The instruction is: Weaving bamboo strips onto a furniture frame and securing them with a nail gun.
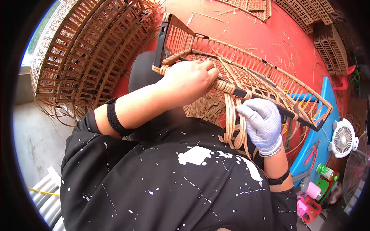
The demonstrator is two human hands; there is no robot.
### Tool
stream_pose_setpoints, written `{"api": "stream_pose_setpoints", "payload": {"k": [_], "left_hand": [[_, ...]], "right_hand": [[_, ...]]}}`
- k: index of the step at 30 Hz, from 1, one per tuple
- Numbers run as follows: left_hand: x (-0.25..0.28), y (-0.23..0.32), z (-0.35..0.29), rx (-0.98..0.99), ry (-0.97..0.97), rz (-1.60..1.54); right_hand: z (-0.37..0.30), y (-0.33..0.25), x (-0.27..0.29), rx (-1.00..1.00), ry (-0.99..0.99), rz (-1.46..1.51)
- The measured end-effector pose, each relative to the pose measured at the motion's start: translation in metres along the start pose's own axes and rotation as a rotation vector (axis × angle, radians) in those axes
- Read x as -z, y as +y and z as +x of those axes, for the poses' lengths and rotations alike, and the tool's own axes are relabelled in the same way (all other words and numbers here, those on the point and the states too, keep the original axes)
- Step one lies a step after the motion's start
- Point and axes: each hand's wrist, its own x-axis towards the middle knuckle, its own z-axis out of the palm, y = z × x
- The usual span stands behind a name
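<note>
A wicker panel with a dark frame [283, 109] and woven tan strips lies slanted across my lap. My bare left hand [194, 78] is closed over its near bar, beside a stretch wrapped tightly in tan strip. On my right hand [262, 125] is a whitish knit glove. Its fingers are bent together at the long loose rattan strips [239, 133], which hang in loops below the bar. The left fingertips are hidden behind the bar.
Stacked wicker panels [88, 57] lean at the left, and more stand at the far right [329, 46]. Strip scraps litter the red floor [239, 32]. Pliers [312, 154] rest on a blue stool [325, 100] near a white fan [343, 138] and a bottle [327, 172].
</note>
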Motion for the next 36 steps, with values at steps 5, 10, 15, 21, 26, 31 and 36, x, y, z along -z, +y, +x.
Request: {"api": "stream_pose_setpoints", "payload": {"k": [5, 10, 15, 21, 26, 31, 36], "left_hand": [[-0.001, 0.011, 0.002, -0.039, -0.043, -0.032], [-0.004, 0.01, 0.004, -0.041, 0.004, 0.013], [-0.012, 0.01, -0.001, -0.044, 0.065, 0.054], [-0.016, 0.008, 0.0, -0.049, 0.102, 0.1], [-0.016, 0.01, 0.004, -0.046, 0.116, 0.079], [-0.012, 0.013, 0.0, -0.026, 0.104, 0.062], [-0.017, 0.011, 0.003, -0.056, 0.126, 0.062]], "right_hand": [[0.003, 0.004, -0.012, -0.105, 0.144, 0.444], [-0.005, -0.009, -0.006, -0.532, 0.362, 1.288], [-0.03, -0.024, 0.012, -0.763, 0.335, 1.462], [-0.018, -0.048, 0.042, -0.691, 0.058, 1.071], [0.007, -0.029, 0.086, -0.733, -0.589, 1.396], [0.013, -0.023, 0.014, -0.185, -0.199, 0.125], [0.007, 0.001, -0.012, 0.0, 0.079, 0.033]]}}
